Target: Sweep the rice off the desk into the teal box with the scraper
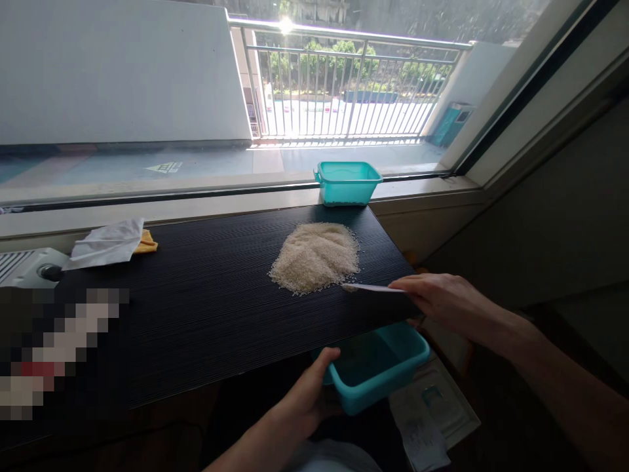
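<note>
A heap of white rice (315,257) lies on the black ribbed tabletop (196,308), towards its right end. My right hand (445,301) pinches a thin white card (371,287) whose tip touches the right foot of the heap. My left hand (307,393) grips the near-left rim of a teal plastic tub (378,367), held just below the table's front edge, under the heap. A second teal tub (347,182) stands on the window sill behind the rice.
A crumpled white tissue (105,244) over an orange cloth (146,245) lies at the table's back left, next to a grey device (29,267). A window with a balcony railing (344,85) runs behind. Papers (432,413) lie on the floor at the right.
</note>
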Available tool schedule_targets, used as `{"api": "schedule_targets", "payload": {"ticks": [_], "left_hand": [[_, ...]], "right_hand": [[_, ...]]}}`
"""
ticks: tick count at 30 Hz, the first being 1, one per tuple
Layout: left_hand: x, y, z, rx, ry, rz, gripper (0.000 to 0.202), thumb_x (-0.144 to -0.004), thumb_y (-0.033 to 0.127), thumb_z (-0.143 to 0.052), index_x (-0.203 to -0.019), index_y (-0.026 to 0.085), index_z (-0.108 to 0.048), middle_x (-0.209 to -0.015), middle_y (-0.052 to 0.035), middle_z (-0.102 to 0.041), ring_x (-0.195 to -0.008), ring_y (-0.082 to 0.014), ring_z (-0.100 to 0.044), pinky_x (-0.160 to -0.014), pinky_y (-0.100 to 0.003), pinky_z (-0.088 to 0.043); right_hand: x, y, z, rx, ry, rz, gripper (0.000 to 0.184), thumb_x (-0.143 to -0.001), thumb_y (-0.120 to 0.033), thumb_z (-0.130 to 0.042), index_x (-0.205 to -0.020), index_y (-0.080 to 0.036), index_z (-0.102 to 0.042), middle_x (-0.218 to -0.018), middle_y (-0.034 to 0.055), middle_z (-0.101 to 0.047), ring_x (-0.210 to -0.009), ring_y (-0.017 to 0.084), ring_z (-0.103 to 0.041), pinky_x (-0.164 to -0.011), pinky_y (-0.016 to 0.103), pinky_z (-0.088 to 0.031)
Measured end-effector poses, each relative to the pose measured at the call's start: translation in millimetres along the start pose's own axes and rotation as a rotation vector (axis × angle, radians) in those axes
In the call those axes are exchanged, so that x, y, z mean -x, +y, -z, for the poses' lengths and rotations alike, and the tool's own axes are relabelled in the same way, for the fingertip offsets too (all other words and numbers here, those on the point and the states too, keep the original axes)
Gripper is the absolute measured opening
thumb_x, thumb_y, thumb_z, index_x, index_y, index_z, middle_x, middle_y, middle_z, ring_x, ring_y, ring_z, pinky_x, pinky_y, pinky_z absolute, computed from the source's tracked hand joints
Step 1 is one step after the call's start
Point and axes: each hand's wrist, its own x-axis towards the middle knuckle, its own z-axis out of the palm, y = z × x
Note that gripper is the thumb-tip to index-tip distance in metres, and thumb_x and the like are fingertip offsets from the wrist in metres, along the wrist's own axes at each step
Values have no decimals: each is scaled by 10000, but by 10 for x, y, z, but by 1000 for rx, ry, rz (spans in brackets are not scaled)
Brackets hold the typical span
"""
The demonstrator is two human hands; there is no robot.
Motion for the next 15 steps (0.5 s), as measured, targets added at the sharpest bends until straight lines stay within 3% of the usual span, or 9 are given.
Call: {"api": "schedule_targets", "payload": {"ticks": [5,10,15], "left_hand": [[16,-2,-51,4,-13,20,393,-865,469,-564,-1040,124,-635,-855,-96,-692,-759,-227,-661,-718,-369,-561],[11,-4,-40,3,-44,30,425,-863,482,-563,-1074,123,-646,-919,-112,-709,-801,-236,-675,-745,-377,-566],[7,-9,-22,-4,-31,21,432,-851,490,-585,-1086,131,-634,-899,-103,-705,-787,-235,-674,-743,-380,-569]], "right_hand": [[317,-137,-49,-83,-18,71,350,-868,-133,-478,-1078,-251,-732,-986,40,-790,-834,200,-734,-687,268,-551],[579,-268,-6,-162,-112,85,350,-855,-99,-473,-997,-277,-739,-905,17,-786,-737,177,-724,-627,242,-536],[399,-127,29,-88,-46,35,330,-863,-149,-489,-1046,-285,-728,-925,16,-785,-796,191,-727,-641,245,-523]]}}
